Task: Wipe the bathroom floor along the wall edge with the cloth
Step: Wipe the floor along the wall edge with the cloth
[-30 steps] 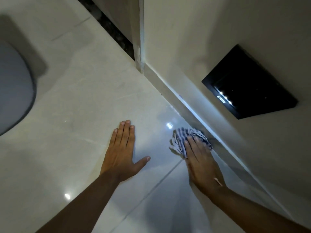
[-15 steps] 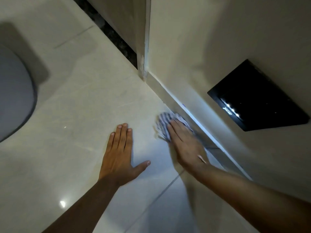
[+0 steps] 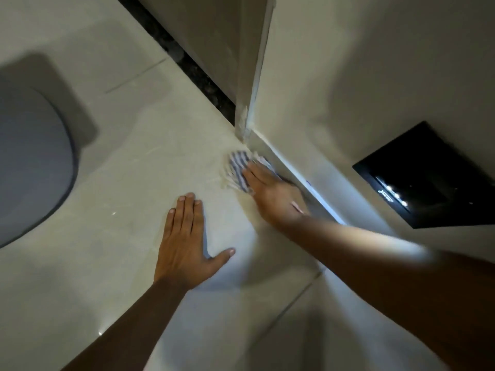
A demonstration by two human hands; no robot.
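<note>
A blue-and-white striped cloth [image 3: 237,167] lies bunched on the glossy pale tile floor [image 3: 134,183], right against the foot of the wall [image 3: 300,180] near the door-frame corner. My right hand [image 3: 273,195] presses flat on the cloth, fingers pointing toward the corner; the hand is blurred and covers the cloth's near part. My left hand [image 3: 184,243] rests flat on the floor, fingers together and thumb out, a short way left of the cloth and holding nothing.
A door frame post [image 3: 251,76] rises at the corner, with a dark threshold strip [image 3: 192,68] running off to the upper left. A black panel [image 3: 428,178] is set in the wall on the right. A grey rounded object [image 3: 29,167] sits at the left edge.
My right hand has slid the cloth along the wall edge away from me, toward the door-frame corner. My left hand has stayed planted on the floor.
</note>
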